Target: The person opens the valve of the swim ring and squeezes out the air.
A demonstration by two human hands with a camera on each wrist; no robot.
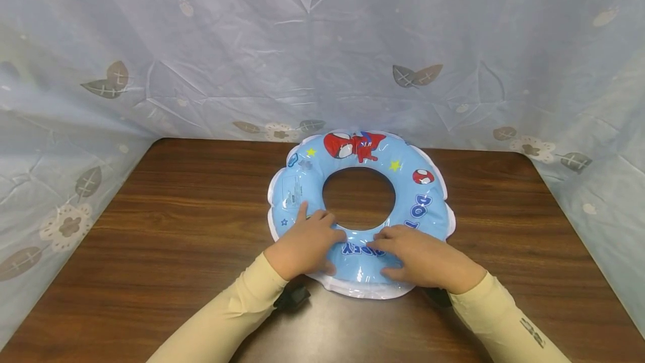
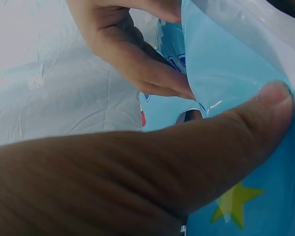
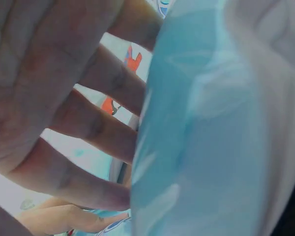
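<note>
A light blue inflatable swim ring (image 1: 307, 184) with a white scalloped edge, red cartoon figures, yellow stars and lettering lies on the table. On its near left part rests my left hand (image 1: 305, 243), fingers spread. The left wrist view shows that hand's thumb (image 2: 236, 123) laid across the blue vinyl. My right hand (image 1: 425, 256) touches the near right part, with fingers pointing inward over the lettering. Seen from the right wrist, its fingers (image 3: 93, 123) are spread and fairly straight, fingertips at the vinyl. Both hands partly cover the lettering.
The brown wood-grain table (image 1: 201, 212) extends to both sides of the ring. A pale curtain (image 1: 302, 43) with leaf and flower prints hangs behind and at the sides. A dark object (image 1: 293, 298) shows beneath the left wrist.
</note>
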